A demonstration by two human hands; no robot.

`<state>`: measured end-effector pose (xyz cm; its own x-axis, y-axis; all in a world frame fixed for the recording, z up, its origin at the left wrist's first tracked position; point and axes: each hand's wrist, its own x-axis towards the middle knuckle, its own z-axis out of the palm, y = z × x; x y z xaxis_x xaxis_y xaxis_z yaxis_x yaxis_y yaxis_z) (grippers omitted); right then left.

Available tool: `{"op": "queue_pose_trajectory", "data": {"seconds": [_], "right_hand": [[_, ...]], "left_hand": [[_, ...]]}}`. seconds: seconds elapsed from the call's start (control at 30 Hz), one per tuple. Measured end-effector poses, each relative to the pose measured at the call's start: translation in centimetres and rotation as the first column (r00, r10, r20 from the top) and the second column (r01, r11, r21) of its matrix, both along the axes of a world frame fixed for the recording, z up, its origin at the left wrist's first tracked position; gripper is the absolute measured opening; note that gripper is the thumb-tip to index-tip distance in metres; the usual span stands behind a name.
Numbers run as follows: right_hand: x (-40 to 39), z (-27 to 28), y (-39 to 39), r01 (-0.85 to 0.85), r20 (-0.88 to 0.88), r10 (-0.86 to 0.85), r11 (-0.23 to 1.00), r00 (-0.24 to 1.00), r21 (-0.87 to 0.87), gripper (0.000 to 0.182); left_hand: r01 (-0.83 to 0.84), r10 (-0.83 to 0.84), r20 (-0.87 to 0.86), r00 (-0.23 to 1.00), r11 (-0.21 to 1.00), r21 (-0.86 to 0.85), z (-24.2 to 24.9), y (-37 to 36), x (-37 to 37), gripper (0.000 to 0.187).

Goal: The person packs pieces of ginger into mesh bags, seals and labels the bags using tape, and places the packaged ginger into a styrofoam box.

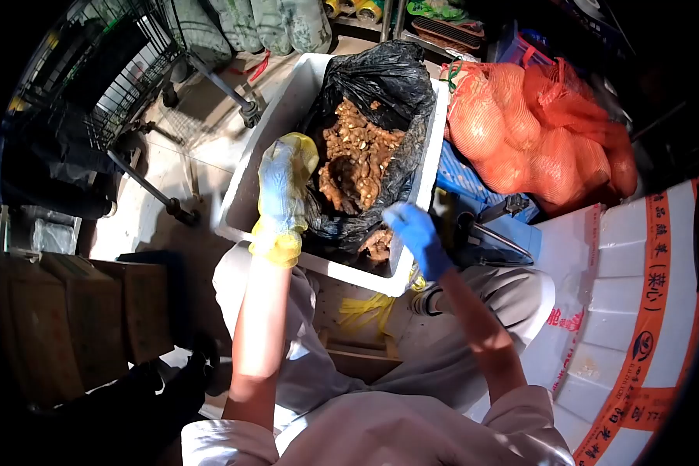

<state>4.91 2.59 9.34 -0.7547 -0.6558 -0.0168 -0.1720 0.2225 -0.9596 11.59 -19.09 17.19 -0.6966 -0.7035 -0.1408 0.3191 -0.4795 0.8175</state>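
Note:
Between my knees stands a white foam box (258,147) lined with a black plastic bag (380,78). Ginger roots (357,147) fill the middle of the bag, and a few pieces lie near the box's front right corner. My left hand (285,182), in a yellow and blue glove, is over the box's left side beside the bag's edge; its fingers are curled and what they hold, if anything, is hidden. My right hand (419,237), in a blue glove, is at the front right rim near the bag, its fingertips pressed together and slightly blurred.
Red mesh sacks (536,132) of round produce lie at the right, above white foam boxes (621,311) with orange tape. Cardboard boxes (93,311) stand at the left, near a wire cart (132,78). Yellow strips (369,311) lie below the box.

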Motion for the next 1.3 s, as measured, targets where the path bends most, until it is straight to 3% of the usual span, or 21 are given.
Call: {"op": "queue_pose_trajectory", "data": {"seconds": [0.03,0.07,0.1,0.2,0.27,0.3,0.33,0.37,0.4,0.47,0.5,0.63,0.7,0.8,0.83,0.87,1.03,1.1,1.17,1.23,1.3], "right_hand": [[-1.1,0.3,-0.4,0.058,-0.012,-0.059,0.995,0.998,-0.076,0.021],[-3.0,-2.4,-0.7,0.048,0.172,-0.023,0.988,0.985,-0.146,0.02],[-4.0,-2.9,-2.0,0.115,0.177,-0.096,0.988,0.979,-0.1,0.019],[-6.2,-3.3,-4.1,0.041,0.241,-0.058,0.996,0.969,0.075,0.017],[-7.3,-7.0,-6.3,0.023,0.006,-0.024,0.999,1.0,0.036,0.016],[-8.0,-9.0,-7.5,0.018,0.015,-0.018,0.999,1.0,0.035,0.016],[-8.8,-11.2,-8.8,-0.043,-0.322,0.148,0.949,0.935,0.311,0.016],[-9.3,-13.1,-10.0,0.0,-0.556,0.38,0.826,0.739,0.564,0.017],[-9.4,-14.6,-11.2,-0.033,-0.538,0.519,0.739,0.664,0.673,0.017],[-7.1,-11.6,-13.4,0.032,-0.419,0.217,0.858,0.882,0.512,0.012],[-6.7,-12.0,-14.5,0.099,-0.455,0.106,0.909,0.884,0.405,0.009],[-7.8,-13.6,-18.0,0.044,-0.67,0.181,0.951,0.72,0.305,0.019],[-7.8,-12.7,-19.2,-0.049,-0.586,0.513,0.777,0.627,0.628,0.025],[-8.6,-17.2,-21.2,0.018,-0.594,0.654,0.665,0.468,0.747,0.027],[-9.1,-17.2,-22.1,-0.028,-0.437,0.744,0.521,0.506,0.853,0.031],[-9.3,-17.3,-22.2,-0.028,-0.438,0.741,0.523,0.509,0.852,0.031],[-10.9,-16.1,-20.3,-0.018,-0.522,0.811,0.545,0.263,0.838,0.03],[-11.2,-14.3,-18.9,-0.095,-0.563,0.753,0.623,0.341,0.776,0.028],[-12.2,-14.0,-17.3,-0.166,-0.653,0.68,0.724,0.332,0.67,0.023],[-13.0,-12.8,-15.6,-0.185,-0.646,0.701,0.708,0.302,0.681,0.024],[-13.2,-11.2,-12.9,-0.269,-0.748,0.604,0.795,0.274,0.544,0.03]], "left_hand": [[0.062,-0.059,0.045,0.997,0.996,-0.067,0.2,-0.1,0.1,0.013],[-0.008,0.01,-0.079,0.997,1.0,0.023,0.2,-0.1,-0.4,0.016],[-0.099,0.099,-0.035,0.994,0.995,0.008,-0.3,-0.5,-0.4,0.014],[-0.136,0.136,-0.021,0.991,0.991,0.005,0.8,-1.2,0.0,0.016],[-0.162,0.162,0.011,0.987,0.987,-0.019,1.1,-1.6,0.6,0.017],[-0.183,0.185,0.037,0.982,0.982,-0.043,1.1,-1.9,0.7,0.02],[-0.291,0.291,0.037,0.956,0.957,-0.023,0.8,-2.2,0.6,0.02],[-0.338,0.339,0.034,0.94,0.94,-0.049,1.3,-1.9,0.9,0.022],[-0.346,0.349,0.04,0.936,0.936,-0.065,1.2,-2.2,1.1,0.023],[-0.357,0.362,0.05,0.931,0.93,-0.087,1.0,-2.7,1.5,0.023],[-0.344,0.346,0.034,0.938,0.938,-0.044,1.0,-2.5,1.5,0.029],[-0.261,0.26,0.034,0.965,0.965,0.03,1.5,-1.5,1.6,0.037],[-0.284,0.282,0.084,0.956,0.959,0.01,1.6,-1.0,1.0,0.038],[-0.255,0.253,0.116,0.96,0.967,0.005,1.3,-0.9,0.3,0.033],[-0.238,0.235,0.115,0.965,0.971,0.009,1.1,-0.9,0.2,0.031],[-0.225,0.223,0.109,0.969,0.974,0.005,1.0,-0.9,0.2,0.028],[-0.182,0.176,0.089,0.98,0.981,0.072,1.4,-0.9,0.1,0.019],[-0.149,0.144,0.069,0.987,0.986,0.079,1.5,-0.7,0.2,0.014],[-0.168,0.163,0.055,0.985,0.981,0.097,1.7,-0.3,0.1,0.012],[-0.185,0.182,0.04,0.983,0.976,0.111,1.8,-0.1,0.1,0.01],[-0.163,0.166,-0.021,0.986,0.982,0.095,1.5,0.0,0.2,0.01]]}}
